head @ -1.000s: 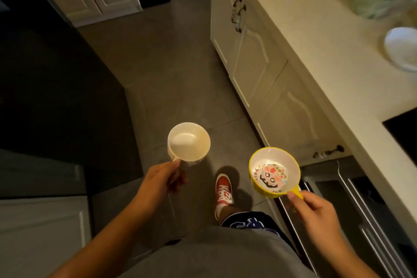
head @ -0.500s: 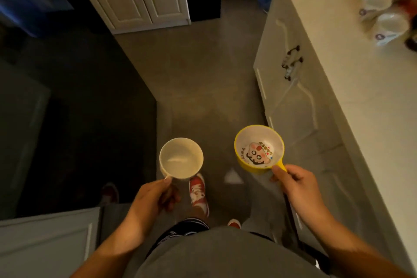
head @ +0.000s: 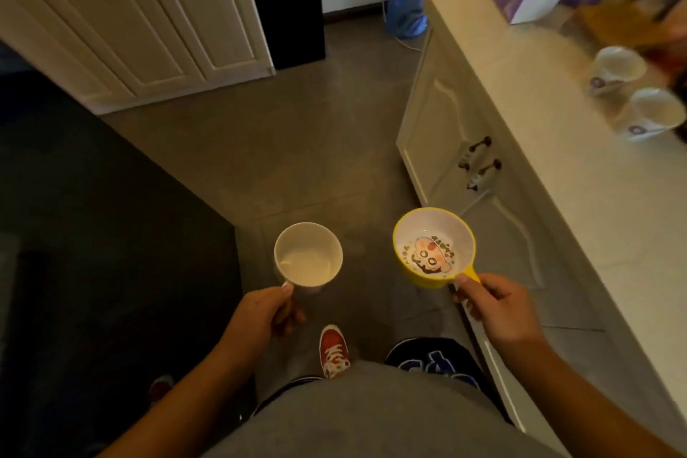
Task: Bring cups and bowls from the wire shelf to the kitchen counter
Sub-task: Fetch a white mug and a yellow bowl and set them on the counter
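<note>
The left hand (head: 260, 312) is pinching the mug (head: 308, 255) by its handle, likely breakable; the right hand (head: 494, 309) is gripping the light-looking bowl (head: 433, 247) by its tab.

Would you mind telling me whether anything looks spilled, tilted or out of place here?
Nothing stands out. The white mug in the left hand and the yellow bowl in the right hand are upright and look empty.

White mug (head: 308, 256) — plain, empty, upright, mouth up, held by its handle over the floor. Yellow bowl (head: 434, 248) — white inside with a cartoon face printed on the bottom, empty, tilted slightly, held by a yellow tab handle beside the kitchen counter (head: 580, 175). Two white cups (head: 632, 93) stand close together on the counter, blurred.
</note>
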A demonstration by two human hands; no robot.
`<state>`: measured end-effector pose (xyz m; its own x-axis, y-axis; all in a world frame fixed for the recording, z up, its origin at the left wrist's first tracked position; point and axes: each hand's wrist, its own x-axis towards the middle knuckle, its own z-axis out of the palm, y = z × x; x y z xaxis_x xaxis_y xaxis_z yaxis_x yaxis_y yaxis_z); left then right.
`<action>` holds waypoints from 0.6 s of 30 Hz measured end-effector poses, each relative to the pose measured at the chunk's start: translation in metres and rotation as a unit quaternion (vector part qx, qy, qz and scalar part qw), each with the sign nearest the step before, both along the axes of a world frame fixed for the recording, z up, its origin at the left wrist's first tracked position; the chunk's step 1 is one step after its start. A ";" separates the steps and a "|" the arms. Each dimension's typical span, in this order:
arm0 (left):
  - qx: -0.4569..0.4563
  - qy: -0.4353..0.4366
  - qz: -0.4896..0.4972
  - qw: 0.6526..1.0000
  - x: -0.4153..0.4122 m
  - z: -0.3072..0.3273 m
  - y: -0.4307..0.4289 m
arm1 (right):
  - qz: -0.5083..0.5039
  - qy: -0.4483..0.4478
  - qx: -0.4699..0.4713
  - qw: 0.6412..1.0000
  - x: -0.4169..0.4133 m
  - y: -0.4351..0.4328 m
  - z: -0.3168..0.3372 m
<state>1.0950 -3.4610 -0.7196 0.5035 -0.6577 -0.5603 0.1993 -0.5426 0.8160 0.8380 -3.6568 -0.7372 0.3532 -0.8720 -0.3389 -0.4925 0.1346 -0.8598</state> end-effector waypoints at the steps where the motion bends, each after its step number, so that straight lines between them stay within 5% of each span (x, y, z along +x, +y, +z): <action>1: -0.004 0.001 -0.012 1.000 0.007 0.000 -0.018 | -0.007 0.006 -0.004 1.000 -0.001 -0.008 0.003; 9: -0.015 0.036 -0.093 0.995 0.046 -0.011 -0.177 | -0.076 0.094 0.002 0.993 -0.011 -0.089 -0.005; 18: -0.038 0.041 -0.138 0.989 0.068 0.003 -0.335 | -0.115 0.056 0.024 0.991 0.033 -0.227 0.005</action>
